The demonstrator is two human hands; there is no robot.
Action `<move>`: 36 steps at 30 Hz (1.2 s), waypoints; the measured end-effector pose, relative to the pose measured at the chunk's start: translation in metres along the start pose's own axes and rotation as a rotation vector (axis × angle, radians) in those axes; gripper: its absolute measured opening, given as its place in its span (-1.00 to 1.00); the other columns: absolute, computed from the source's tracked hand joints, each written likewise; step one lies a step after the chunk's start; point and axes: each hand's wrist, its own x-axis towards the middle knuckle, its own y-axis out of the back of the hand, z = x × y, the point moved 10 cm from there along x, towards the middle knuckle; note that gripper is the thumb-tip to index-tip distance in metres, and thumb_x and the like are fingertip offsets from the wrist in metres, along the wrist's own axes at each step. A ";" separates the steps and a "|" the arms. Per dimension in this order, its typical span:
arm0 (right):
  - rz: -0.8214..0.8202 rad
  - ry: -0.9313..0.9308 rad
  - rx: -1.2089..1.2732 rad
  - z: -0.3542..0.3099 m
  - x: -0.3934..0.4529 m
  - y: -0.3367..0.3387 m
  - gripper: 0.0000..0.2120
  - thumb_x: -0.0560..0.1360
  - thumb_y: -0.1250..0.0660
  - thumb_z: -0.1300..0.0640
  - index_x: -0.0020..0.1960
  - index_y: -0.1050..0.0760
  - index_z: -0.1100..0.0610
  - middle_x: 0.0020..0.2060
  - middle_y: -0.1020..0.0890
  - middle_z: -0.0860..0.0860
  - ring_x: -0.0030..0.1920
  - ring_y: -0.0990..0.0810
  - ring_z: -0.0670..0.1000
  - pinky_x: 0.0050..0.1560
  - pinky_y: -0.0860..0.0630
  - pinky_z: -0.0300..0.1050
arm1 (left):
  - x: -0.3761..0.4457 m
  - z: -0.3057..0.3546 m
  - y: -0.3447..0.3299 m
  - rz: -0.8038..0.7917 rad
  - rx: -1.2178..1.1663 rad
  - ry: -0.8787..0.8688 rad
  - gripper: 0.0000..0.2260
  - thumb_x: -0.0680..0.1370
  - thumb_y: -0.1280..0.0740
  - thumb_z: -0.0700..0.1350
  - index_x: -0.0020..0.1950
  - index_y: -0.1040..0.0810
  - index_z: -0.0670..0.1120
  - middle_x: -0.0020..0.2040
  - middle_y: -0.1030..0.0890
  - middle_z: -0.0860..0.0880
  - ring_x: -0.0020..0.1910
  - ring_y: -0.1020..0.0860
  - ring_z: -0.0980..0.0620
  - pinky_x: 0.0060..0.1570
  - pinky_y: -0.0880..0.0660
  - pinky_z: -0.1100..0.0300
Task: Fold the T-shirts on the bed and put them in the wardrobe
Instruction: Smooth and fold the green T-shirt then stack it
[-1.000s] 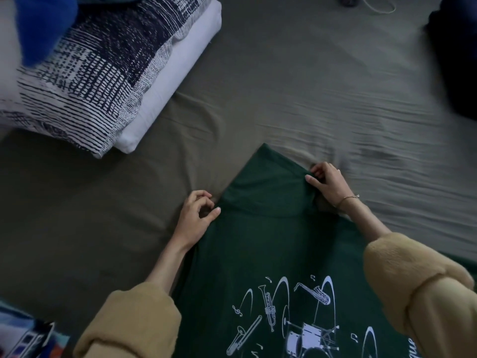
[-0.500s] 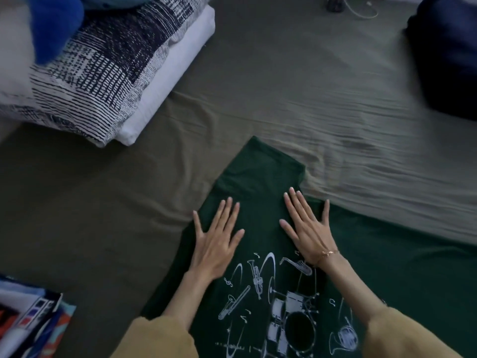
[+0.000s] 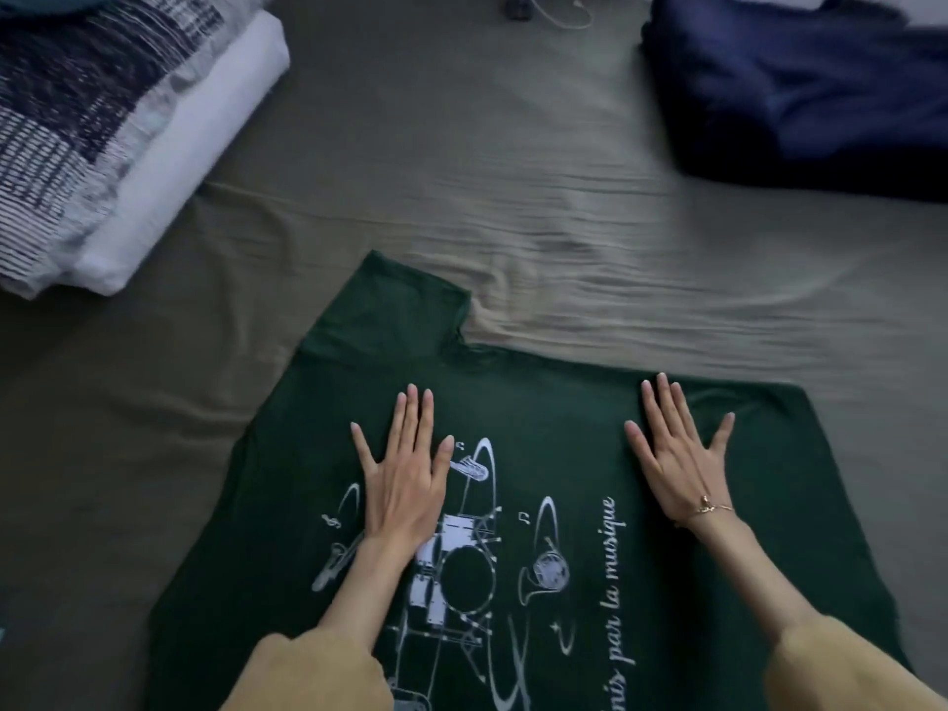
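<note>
Here two hands [image 3: 405,484] [image 3: 677,461] press flat on one green T-shirt [image 3: 554,402].

The green T-shirt [image 3: 554,402] runs off the bottom edge, so its lower part is out of sight, and its print is partly covered by the left hand [image 3: 405,479] (the lettering is also cut off below). The patterned pillow [image 3: 77,120] is blurred and cropped at the left. The navy fabric [image 3: 800,84] runs off the right edge.
</note>
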 end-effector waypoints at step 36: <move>0.052 -0.015 0.025 0.059 -0.158 -0.023 -0.30 0.29 0.54 -0.29 0.41 0.43 -0.12 0.41 0.38 -0.16 0.39 0.41 -0.20 0.40 0.36 0.23 | -0.152 0.076 -0.039 -0.114 0.061 -0.169 -0.31 0.35 0.62 0.32 0.45 0.43 0.13 0.46 0.45 0.15 0.39 0.48 0.26 0.41 0.45 0.00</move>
